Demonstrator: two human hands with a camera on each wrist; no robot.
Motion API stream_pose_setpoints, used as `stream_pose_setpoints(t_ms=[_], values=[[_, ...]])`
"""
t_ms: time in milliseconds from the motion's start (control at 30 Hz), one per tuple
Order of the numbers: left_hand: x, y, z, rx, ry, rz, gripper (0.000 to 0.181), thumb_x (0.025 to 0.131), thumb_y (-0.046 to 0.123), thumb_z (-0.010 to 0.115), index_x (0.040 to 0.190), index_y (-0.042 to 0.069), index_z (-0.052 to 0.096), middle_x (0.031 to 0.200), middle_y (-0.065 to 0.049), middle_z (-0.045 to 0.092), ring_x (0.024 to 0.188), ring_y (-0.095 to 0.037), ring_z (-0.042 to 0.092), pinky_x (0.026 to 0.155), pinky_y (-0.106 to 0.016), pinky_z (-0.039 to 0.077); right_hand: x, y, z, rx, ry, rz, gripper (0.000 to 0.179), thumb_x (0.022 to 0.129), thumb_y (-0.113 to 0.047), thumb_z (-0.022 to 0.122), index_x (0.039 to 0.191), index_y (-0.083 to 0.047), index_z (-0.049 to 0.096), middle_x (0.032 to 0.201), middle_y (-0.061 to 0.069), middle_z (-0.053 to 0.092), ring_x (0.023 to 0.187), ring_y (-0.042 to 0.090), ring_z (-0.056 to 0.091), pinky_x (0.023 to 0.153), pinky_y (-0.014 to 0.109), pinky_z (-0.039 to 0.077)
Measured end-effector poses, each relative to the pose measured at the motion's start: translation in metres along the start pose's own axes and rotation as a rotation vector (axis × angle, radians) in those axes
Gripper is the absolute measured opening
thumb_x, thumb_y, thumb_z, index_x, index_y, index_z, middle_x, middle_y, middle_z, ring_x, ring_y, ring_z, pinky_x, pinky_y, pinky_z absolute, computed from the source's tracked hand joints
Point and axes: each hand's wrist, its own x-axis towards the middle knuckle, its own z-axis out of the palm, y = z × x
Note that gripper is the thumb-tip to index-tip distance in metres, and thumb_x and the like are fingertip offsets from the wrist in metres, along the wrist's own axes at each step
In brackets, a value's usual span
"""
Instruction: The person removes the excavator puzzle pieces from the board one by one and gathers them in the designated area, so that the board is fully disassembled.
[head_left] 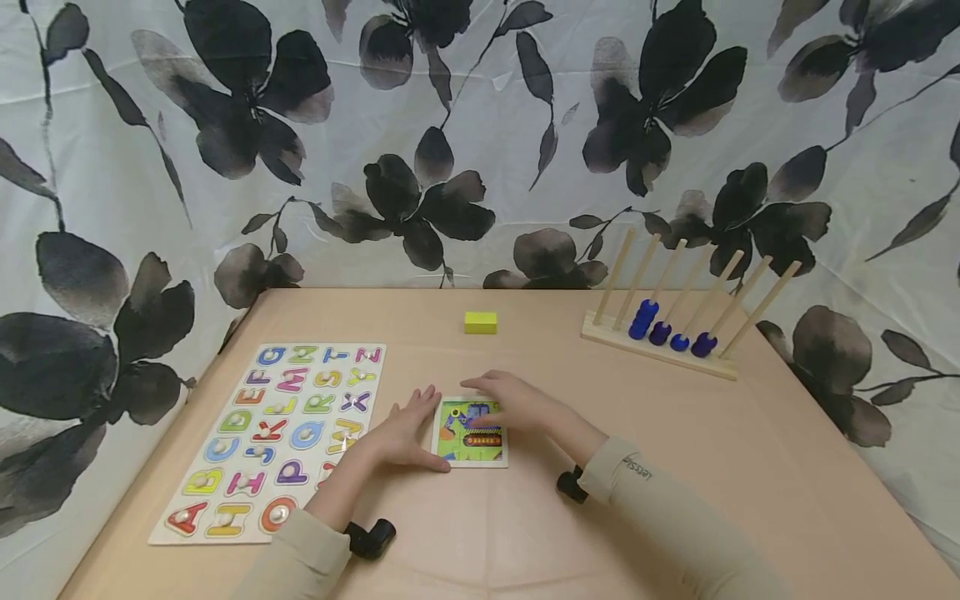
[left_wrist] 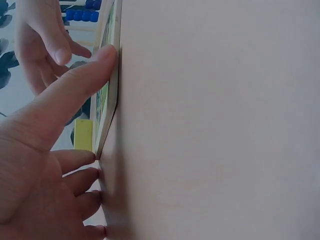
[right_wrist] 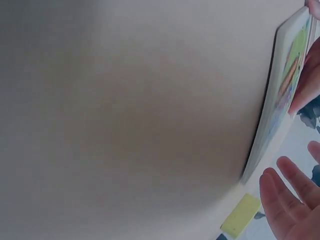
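Note:
A small square picture puzzle board (head_left: 459, 447) with a colourful vehicle picture and a white border lies flat mid-table. My left hand (head_left: 401, 432) is spread at its left side. In the left wrist view the thumb (left_wrist: 102, 57) touches the board's edge, and the other fingertips rest on the table beside it. Over the board's right part hovers my right hand (head_left: 528, 406), its fingers loosely extended and hiding some of the picture. The right wrist view shows that hand's fingers (right_wrist: 285, 192) apart from the board, with nothing held.
A white alphabet puzzle board (head_left: 281, 450) with knobbed letters lies at the left, partly under the left forearm. Behind the small board is a yellow block (head_left: 480, 322). A wooden peg rack (head_left: 660, 348) with blue beads stands at the back right, near the floral cloth (head_left: 525, 208).

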Motion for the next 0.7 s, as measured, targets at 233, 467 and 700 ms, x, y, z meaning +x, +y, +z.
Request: stream_pose_setpoints(t_ms=[233, 467, 700], values=[[0.000, -0.001, 0.000, 0.000, 0.000, -0.004, 0.111, 0.061, 0.041, 0.082, 0.143, -0.003, 0.022, 0.150, -0.020, 0.013, 0.136, -0.039, 0.004, 0.105, -0.061, 0.003, 0.017, -0.011, 0.006, 0.021, -0.028, -0.015, 0.049, 0.082, -0.032, 0.068, 0.126, -0.015, 0.055, 0.105, 0.006, 0.055, 0.093, 0.016, 0.052, 0.084, 0.030, 0.046], [-0.001, -0.002, 0.002, 0.006, -0.007, -0.006, 0.110, 0.062, 0.042, 0.082, 0.143, -0.002, 0.021, 0.150, -0.019, 0.012, 0.136, -0.039, 0.004, 0.105, -0.061, 0.003, 0.028, -0.017, 0.011, 0.000, -0.063, -0.010, 0.037, 0.082, -0.027, 0.069, 0.116, -0.015, 0.060, 0.095, 0.005, 0.054, 0.083, 0.014, 0.049, 0.074, 0.027, 0.044], [-0.001, 0.000, 0.001, 0.006, -0.011, -0.019, 0.111, 0.062, 0.041, 0.082, 0.144, -0.001, 0.020, 0.150, -0.019, 0.011, 0.137, -0.038, 0.003, 0.106, -0.060, 0.003, 0.038, -0.022, 0.010, -0.032, -0.135, 0.062, 0.039, 0.082, -0.027, 0.069, 0.119, -0.022, 0.057, 0.102, 0.004, 0.052, 0.088, 0.014, 0.048, 0.077, 0.030, 0.044]])
